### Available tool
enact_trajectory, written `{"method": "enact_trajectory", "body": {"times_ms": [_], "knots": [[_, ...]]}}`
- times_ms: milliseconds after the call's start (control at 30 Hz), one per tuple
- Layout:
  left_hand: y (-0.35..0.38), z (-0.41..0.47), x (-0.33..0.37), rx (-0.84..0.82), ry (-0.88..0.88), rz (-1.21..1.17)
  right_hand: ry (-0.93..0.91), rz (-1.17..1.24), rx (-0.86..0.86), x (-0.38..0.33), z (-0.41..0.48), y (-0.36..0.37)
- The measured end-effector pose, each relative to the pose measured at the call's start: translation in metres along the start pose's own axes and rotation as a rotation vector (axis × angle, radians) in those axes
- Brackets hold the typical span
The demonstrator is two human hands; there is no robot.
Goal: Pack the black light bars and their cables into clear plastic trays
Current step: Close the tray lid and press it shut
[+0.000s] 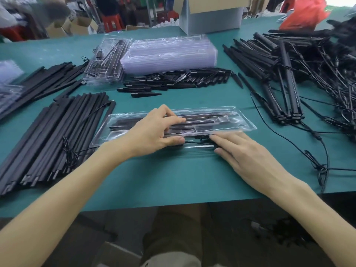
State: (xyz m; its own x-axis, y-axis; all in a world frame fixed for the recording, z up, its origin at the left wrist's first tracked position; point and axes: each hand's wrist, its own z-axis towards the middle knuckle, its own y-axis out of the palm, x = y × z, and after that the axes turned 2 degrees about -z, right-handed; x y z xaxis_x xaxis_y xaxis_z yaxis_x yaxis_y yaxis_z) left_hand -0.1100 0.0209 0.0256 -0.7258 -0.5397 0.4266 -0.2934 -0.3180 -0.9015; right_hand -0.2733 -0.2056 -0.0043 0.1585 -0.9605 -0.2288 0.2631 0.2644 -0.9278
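Note:
A clear plastic tray [244, 124] lies on the green table in front of me, with black light bars [200, 117] in its slots. My left hand [154, 132] lies across the tray's middle, fingers bent over the bars and thumb at the near edge. My right hand [246, 157] lies flat at the tray's near edge, its straight fingertips pressing a black cable [198, 143] there.
Loose black bars [50, 135] are stacked at my left. A stack of clear trays [169, 53] and short black spikes [173, 81] lie behind. A filled tray [104, 62] sits back left. Bars tangled with cables [300, 74] pile at right; one cable [300, 151] trails near the table edge.

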Motion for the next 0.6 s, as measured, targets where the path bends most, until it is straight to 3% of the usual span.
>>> {"method": "enact_trajectory", "body": {"times_ms": [433, 600], "knots": [[0.024, -0.015, -0.001, 0.121, 0.122, 0.356, 0.011, -0.103, -0.089, -0.003, -0.006, 0.001], [0.028, -0.015, -0.004, -0.037, 0.137, 0.345, -0.027, -0.123, -0.069, -0.007, -0.011, 0.000]]}}
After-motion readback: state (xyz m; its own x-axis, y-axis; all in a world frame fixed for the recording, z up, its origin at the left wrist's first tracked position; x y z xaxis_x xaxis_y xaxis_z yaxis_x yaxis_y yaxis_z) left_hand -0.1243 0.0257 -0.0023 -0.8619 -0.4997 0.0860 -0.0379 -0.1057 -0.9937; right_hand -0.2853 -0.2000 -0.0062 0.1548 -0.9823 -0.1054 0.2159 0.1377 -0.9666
